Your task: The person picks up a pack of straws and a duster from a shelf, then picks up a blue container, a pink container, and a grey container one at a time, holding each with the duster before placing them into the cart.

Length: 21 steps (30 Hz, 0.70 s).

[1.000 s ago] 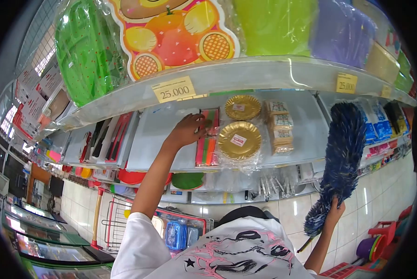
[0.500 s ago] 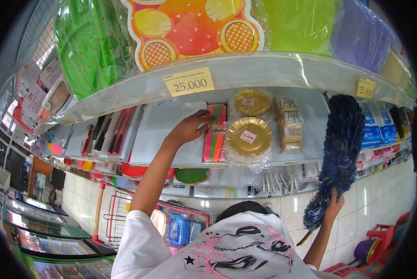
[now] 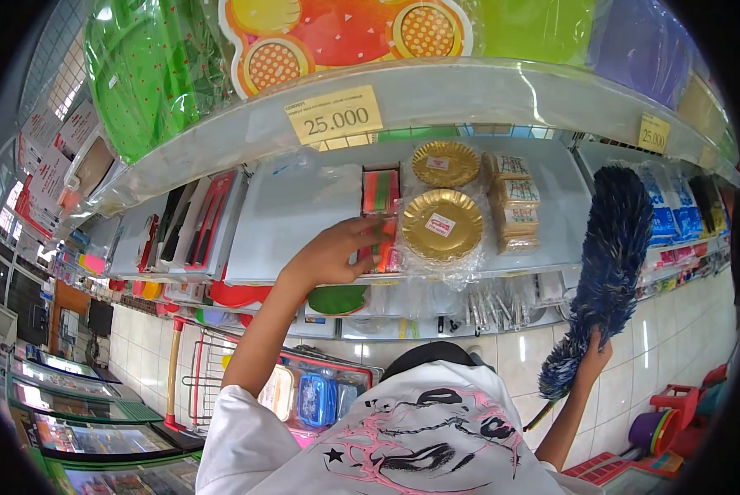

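Note:
My left hand (image 3: 337, 252) reaches onto the shelf, its fingers curled over the front one of two packs of bright pink, green and orange sticks (image 3: 384, 256). The rear pack (image 3: 381, 191) lies in line behind it. Part of the front pack is hidden under my fingers. Beside them, two stacks of gold scalloped plates (image 3: 443, 224) in clear plastic carry price stickers. My right hand (image 3: 596, 356) is closed around a dark blue feather duster (image 3: 613, 239), which points up against the right end of the shelf.
Small wrapped packs (image 3: 518, 202) stand stacked right of the plates. Knives (image 3: 193, 223) in packaging lie to the left. An upper shelf edge (image 3: 461, 95) with price tags overhangs. A shopping cart (image 3: 197, 379) holding plastic containers stands below left. Coloured buckets (image 3: 655, 429) sit at lower right.
My left hand has moved from the rear pack toward me, onto the front pack. The view has shifted slightly. My right hand still holds the duster in about the same place.

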Motion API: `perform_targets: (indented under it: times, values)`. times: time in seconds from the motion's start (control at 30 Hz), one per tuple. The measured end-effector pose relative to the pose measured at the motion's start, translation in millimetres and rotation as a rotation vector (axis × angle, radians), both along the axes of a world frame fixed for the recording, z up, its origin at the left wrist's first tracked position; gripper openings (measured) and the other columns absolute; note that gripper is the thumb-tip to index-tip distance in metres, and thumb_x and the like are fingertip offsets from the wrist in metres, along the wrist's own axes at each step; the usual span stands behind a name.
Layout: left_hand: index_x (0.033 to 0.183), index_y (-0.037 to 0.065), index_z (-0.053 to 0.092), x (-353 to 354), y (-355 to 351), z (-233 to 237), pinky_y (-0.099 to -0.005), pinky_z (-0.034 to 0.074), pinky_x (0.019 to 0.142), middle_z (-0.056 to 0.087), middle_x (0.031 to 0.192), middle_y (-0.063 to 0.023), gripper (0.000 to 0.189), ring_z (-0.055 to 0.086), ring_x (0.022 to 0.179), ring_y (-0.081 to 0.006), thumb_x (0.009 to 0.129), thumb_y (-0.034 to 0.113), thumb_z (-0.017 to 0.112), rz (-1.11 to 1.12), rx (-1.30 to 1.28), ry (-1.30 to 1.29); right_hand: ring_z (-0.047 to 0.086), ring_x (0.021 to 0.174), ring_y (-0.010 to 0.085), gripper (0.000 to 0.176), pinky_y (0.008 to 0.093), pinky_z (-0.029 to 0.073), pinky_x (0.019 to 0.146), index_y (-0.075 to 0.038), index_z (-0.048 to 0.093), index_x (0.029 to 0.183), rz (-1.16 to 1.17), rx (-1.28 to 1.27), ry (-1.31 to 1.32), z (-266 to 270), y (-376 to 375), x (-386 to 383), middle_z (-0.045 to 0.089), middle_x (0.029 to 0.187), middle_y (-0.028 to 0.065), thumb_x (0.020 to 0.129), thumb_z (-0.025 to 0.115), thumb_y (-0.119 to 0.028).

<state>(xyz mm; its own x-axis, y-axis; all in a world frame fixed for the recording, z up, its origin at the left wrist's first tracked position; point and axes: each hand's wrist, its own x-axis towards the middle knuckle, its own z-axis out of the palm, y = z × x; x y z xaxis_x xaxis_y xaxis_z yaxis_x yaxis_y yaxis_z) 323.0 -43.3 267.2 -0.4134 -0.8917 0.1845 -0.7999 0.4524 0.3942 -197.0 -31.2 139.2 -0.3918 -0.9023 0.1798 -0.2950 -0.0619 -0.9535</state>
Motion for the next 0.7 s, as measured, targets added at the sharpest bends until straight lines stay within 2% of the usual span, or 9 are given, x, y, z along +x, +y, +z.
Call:
perform_targets:
  times: [0.03, 0.17, 0.37, 0.47, 0.63, 0.7]
  values:
    - [0.119, 0.009, 0.059, 1.7, 2.7, -5.4, -0.0429, 0.04, 0.099, 0.051, 0.129, -0.019, 0.041, 0.049, 0.117, -0.0369, 0.081, 0.021, 0.061, -0.011, -0.013, -0.077, 0.053, 0.082, 0.0132, 0.031, 0.0274, 0.042, 0.078, 0.006, 0.062, 0.098, 0.005, 0.002, 0.003, -1.3, 0.2, 0.7, 0.063, 0.09, 0.0058, 0.093, 0.054, -0.023]
    - [0.119, 0.007, 0.059, -6.1, 8.3, -8.7, -0.0434, 0.038, 0.1, 0.051, 0.128, -0.0208, 0.041, 0.048, 0.118, -0.0382, 0.082, 0.025, 0.061, 0.037, -0.023, -0.036, 0.054, 0.083, 0.0134, 0.032, 0.0276, 0.043, 0.078, 0.007, 0.062, 0.099, 0.012, -0.005, -0.006, -1.0, 0.1, 3.8, 0.063, 0.09, 0.0061, 0.094, 0.054, -0.024]
    - [0.119, 0.007, 0.059, -9.7, 6.2, -25.2, -0.0441, 0.038, 0.098, 0.051, 0.124, -0.0183, 0.04, 0.047, 0.117, -0.0359, 0.085, 0.028, 0.059, 0.059, -0.154, -0.016, 0.054, 0.083, 0.0137, 0.031, 0.0281, 0.043, 0.078, 0.007, 0.062, 0.099, 0.061, 0.012, 0.025, -2.7, 2.5, 9.9, 0.064, 0.09, 0.0063, 0.094, 0.055, -0.023]
    - [0.12, 0.007, 0.058, -13.1, 9.0, -24.0, -0.0441, 0.035, 0.099, 0.05, 0.125, -0.0176, 0.04, 0.044, 0.12, -0.0338, 0.087, 0.029, 0.057, 0.122, -0.15, -0.071, 0.054, 0.081, 0.0127, 0.028, 0.0278, 0.043, 0.077, 0.006, 0.063, 0.098, 0.073, 0.017, 0.003, 0.3, 5.7, 17.6, 0.064, 0.088, 0.0051, 0.092, 0.056, -0.021]
    - [0.123, 0.009, 0.057, -12.1, 15.3, -26.6, -0.0467, 0.028, 0.103, 0.047, 0.131, -0.0172, 0.042, 0.04, 0.125, -0.0322, 0.088, 0.032, 0.054, 0.148, -0.157, 0.05, 0.053, 0.079, 0.0118, 0.025, 0.0272, 0.043, 0.076, 0.005, 0.064, 0.096, 0.058, 0.036, 0.051, -3.9, 16.0, 11.0, 0.063, 0.086, 0.0037, 0.091, 0.058, -0.019]
    - [0.124, 0.009, 0.057, -11.6, 16.3, -27.2, -0.0456, 0.027, 0.104, 0.047, 0.131, -0.0164, 0.043, 0.04, 0.125, -0.032, 0.087, 0.031, 0.055, 0.137, -0.139, 0.023, 0.054, 0.08, 0.0119, 0.024, 0.0273, 0.043, 0.076, 0.005, 0.065, 0.095, 0.056, 0.047, 0.008, -4.5, 20.0, 10.4, 0.064, 0.087, 0.0038, 0.092, 0.057, -0.018]
